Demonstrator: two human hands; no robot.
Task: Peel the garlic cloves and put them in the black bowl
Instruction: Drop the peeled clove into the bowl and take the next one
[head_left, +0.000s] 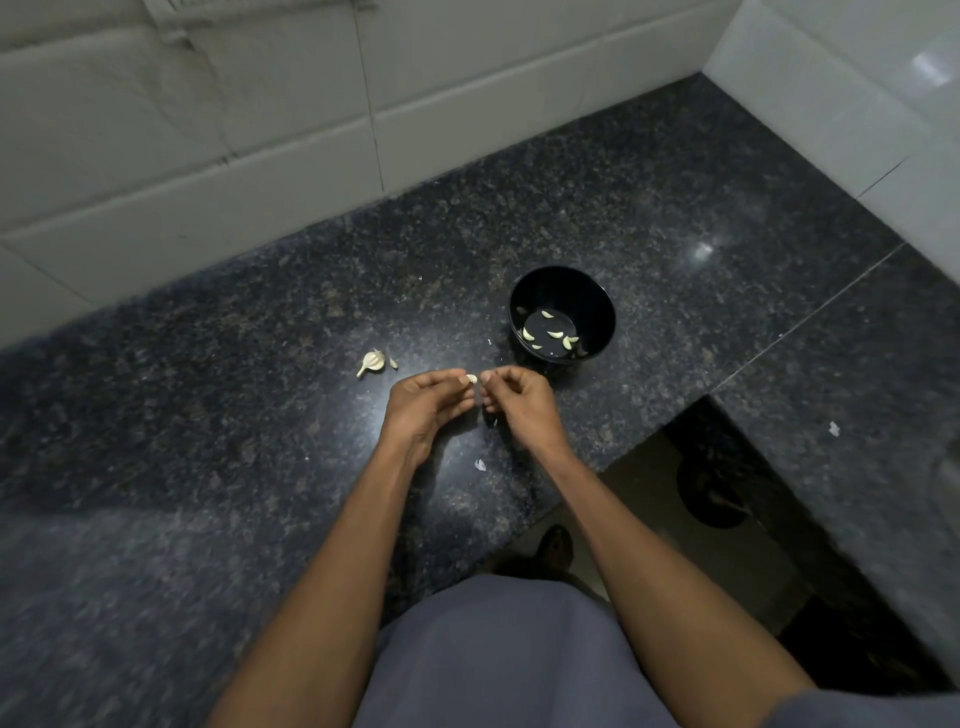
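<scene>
A dark speckled tabletop (260, 364) fills most of the view, its near part blurred and its right side broken by a dim gap where the floor and a foot are only vaguely made out. The black bowl (597, 301) is seen just beyond the right hand (519, 402), close to it but apart; several pale peeled cloves (550, 335) lie on its bottom, though their exact count is hard to tell. The left hand (423, 402) and the right hand are brought together fingertip to fingertip, both with fingers curled. A garlic clove (471, 379) is pinched between them, mostly covered by the fingers, so how much skin remains cannot be told. Beyond and to the left of the left hand, a partial garlic bulb (372, 361) rests on the tabletop. Small white skin scraps (480, 465) are seen nearer than the hands, between the forearms.
</scene>
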